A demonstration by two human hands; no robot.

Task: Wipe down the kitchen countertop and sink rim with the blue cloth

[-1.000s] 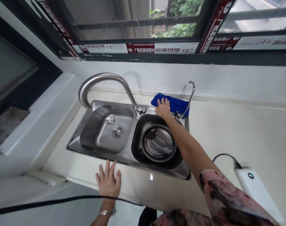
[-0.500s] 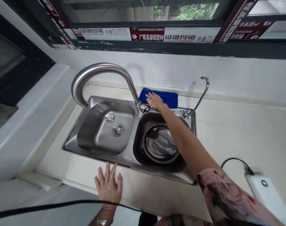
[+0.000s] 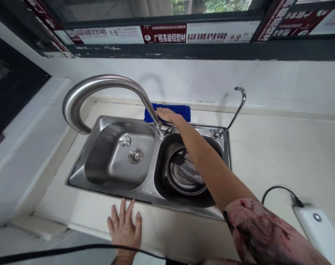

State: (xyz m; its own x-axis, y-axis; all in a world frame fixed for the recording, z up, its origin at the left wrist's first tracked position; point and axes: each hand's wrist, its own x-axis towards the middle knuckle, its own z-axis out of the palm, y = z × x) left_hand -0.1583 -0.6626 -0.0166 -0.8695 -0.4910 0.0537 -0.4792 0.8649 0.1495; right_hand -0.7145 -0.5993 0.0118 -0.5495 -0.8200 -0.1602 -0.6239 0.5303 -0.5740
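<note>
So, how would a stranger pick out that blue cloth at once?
Find the double-bowl stainless-steel sink set in the pale countertop. Behind its rear rim, by the foot of the big curved metal faucet, lies a long blue cloth under the person's right hand. Its vivid blue sets it apart from the silvery metal and pale surfaces around it.

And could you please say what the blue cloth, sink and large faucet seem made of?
The blue cloth looks like soft, matte fabric, fibre unclear: it shows no shine. The sink is probably satin stainless steel, given its grey, blurred reflections. The large faucet seems brushed metal, with broad highlights.
</note>
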